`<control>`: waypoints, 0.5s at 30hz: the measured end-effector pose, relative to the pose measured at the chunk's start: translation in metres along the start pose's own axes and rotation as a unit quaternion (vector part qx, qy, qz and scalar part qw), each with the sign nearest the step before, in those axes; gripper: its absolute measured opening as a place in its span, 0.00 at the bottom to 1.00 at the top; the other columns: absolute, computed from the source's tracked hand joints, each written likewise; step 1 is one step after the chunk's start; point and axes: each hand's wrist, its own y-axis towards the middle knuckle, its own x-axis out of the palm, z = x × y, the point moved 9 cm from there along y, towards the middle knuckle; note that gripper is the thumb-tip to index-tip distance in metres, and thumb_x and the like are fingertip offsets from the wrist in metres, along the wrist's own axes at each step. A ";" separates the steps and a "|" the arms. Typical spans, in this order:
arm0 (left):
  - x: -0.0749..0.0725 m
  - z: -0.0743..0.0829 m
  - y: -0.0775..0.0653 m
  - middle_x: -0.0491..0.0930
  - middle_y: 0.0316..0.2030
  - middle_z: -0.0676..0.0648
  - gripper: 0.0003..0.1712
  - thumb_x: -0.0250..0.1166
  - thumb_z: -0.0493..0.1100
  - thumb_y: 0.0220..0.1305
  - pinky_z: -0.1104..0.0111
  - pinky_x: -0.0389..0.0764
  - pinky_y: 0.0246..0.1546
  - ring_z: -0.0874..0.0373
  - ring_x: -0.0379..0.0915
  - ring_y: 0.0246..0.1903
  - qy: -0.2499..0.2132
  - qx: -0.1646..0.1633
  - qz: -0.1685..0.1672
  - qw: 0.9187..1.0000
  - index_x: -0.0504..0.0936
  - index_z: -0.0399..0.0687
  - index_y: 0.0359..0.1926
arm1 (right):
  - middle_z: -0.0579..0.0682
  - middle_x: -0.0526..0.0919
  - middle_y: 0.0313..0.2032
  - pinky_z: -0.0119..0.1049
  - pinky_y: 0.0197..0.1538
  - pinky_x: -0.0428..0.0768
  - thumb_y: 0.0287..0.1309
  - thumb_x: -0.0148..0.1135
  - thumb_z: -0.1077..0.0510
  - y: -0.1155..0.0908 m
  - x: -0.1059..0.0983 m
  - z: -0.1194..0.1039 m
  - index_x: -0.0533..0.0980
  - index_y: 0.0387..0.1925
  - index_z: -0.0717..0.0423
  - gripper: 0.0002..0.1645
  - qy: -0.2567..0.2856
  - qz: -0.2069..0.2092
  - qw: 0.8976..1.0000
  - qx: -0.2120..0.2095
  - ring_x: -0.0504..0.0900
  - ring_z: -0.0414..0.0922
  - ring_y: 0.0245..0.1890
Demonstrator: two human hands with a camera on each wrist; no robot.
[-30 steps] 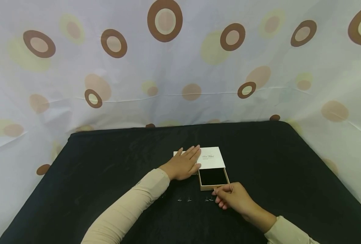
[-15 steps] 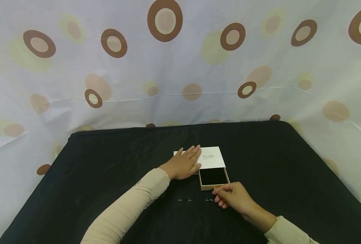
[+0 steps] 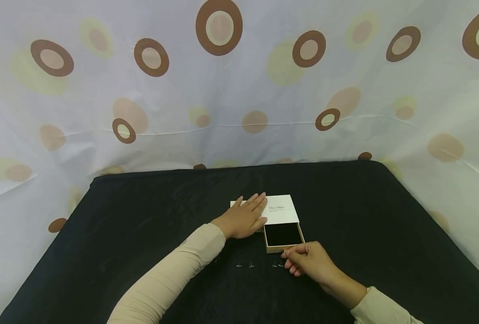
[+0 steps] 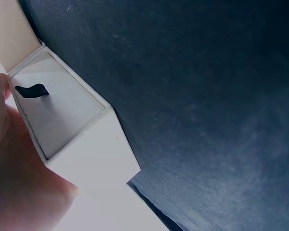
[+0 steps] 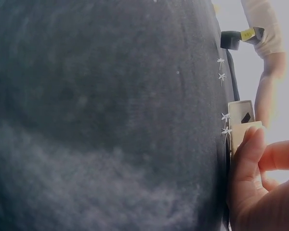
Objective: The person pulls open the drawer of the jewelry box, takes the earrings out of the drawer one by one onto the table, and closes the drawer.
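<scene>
In the head view my left hand lies flat with straight fingers across a white box and the near side of a white box sleeve. An open drawer with a black lining sticks out of that sleeve toward me. The thumb and index finger of my right hand pinch the drawer's front edge, and the fingers cover the exact spot they grip. The left wrist view shows the end of the covered white box, with a black ribbon tab on its inset panel.
Small silver star-shaped pieces on thin stems stand in a row on the black cloth, in front of the boxes. Two of them are close beside my right fingers. A spotted curtain hangs behind the table.
</scene>
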 end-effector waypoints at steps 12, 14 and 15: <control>-0.001 0.001 -0.001 0.38 0.76 0.49 0.36 0.34 0.59 0.76 0.52 0.42 0.72 0.56 0.33 0.75 -0.002 0.000 0.000 1.000 0.42 0.47 0.76 | 0.48 0.83 0.24 0.27 0.27 0.79 0.65 0.53 0.64 0.000 -0.001 -0.001 0.79 0.41 0.77 0.16 0.001 -0.004 1.000 -0.001 0.79 0.35 0.21; -0.001 0.001 -0.001 0.37 0.76 0.50 0.36 0.34 0.59 0.76 0.52 0.42 0.72 0.55 0.33 0.75 0.000 -0.001 -0.001 1.000 0.42 0.47 0.76 | 0.48 0.84 0.24 0.26 0.27 0.80 0.65 0.53 0.64 0.001 -0.001 0.000 0.78 0.41 0.77 0.15 0.002 -0.003 1.000 -0.001 0.79 0.35 0.21; -0.001 0.001 -0.001 0.37 0.76 0.50 0.36 0.34 0.59 0.76 0.52 0.42 0.72 0.56 0.33 0.75 0.001 -0.002 -0.001 1.000 0.42 0.47 0.76 | 0.48 0.84 0.24 0.26 0.27 0.80 0.65 0.54 0.64 0.001 -0.001 0.000 0.79 0.41 0.77 0.15 0.002 -0.003 1.000 0.000 0.79 0.35 0.21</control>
